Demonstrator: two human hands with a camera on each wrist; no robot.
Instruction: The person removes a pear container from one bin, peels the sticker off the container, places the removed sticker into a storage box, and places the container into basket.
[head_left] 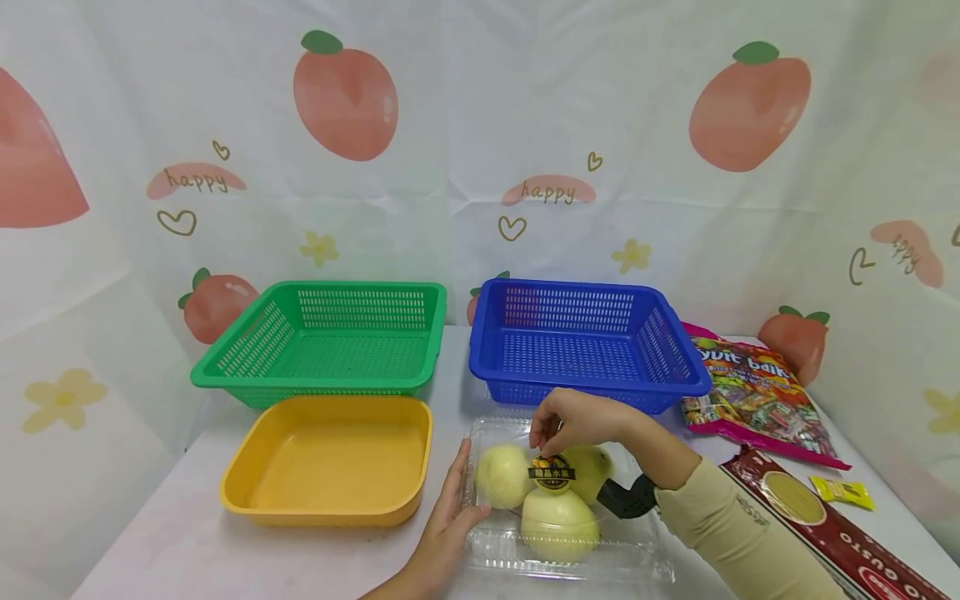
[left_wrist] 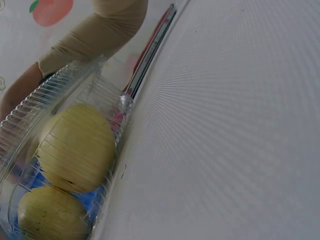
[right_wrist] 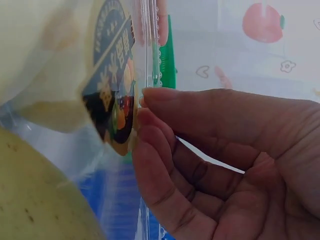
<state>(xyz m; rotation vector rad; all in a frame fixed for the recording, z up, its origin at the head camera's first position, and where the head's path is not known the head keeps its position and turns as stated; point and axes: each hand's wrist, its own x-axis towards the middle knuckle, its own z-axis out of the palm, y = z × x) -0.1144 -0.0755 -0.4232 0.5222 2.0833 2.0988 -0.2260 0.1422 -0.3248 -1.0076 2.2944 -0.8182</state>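
A clear plastic clamshell box with three pale yellow-green pears inside lies before me. On its lid sits a black and gold fruit label. My right hand reaches over the box from the right. Its curled thumb and fingers pinch at the edge of the label in the right wrist view. Along the box's left side lies my left hand, fingers fairly straight against the wall and thumb at the near left part of the lid. In the left wrist view two pears show through the ribbed plastic.
Behind the box stands a blue basket; a green basket is at back left. A yellow tub sits left of the box. To the right lie a candy bag, a small yellow packet and a dark red package.
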